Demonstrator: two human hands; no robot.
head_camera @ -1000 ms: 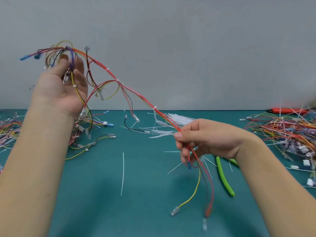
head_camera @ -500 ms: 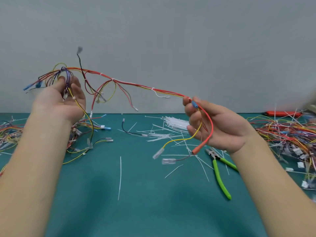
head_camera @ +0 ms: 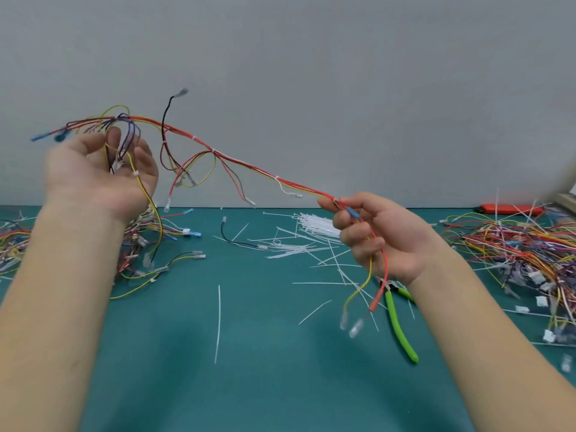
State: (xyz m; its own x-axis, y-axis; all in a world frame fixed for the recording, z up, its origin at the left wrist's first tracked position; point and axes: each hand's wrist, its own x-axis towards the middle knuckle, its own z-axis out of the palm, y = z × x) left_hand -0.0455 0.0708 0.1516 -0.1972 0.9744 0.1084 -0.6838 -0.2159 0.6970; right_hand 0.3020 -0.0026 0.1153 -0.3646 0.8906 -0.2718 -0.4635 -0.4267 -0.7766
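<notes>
Stretching a wire bundle for inspection, head view. Foreground: green table [head_camera: 249,394] w/ one loose cable tie [head_camera: 217,322] lying alone. The pliers [head_camera: 399,328] lie flat under the bundle's dangling tails [head_camera: 374,304].

Mid: R hand [head_camera: 383,238] pinches the thin end btwn thumb and forefinger, other fingers curled round the tails. L hand [head_camera: 103,173], palm toward the camera, has its fingers curled loosely round the looped thick end. The wire bundle [head_camera: 249,165] hangs in the air btwn the two hands, well clear of the table, sloping down from L to R.

Behind: heap of cable ties [head_camera: 314,224], wire piles [head_camera: 514,244] at both table edges, plain wall [head_camera: 311,57].

Technique (judgement): keep the trunk taut but not strained, so side branches drop free and each tie point shows. Hold by the trunk, not a single lead, else a connector may pull off. Keep the tails out of the pliers and piles.

Change vs. 0.5 s ago: R hand sits a little lower, so the trunk slopes more steeply. The tails, then swung out to the left, now hang down. L hand approx. unchanged.
</notes>
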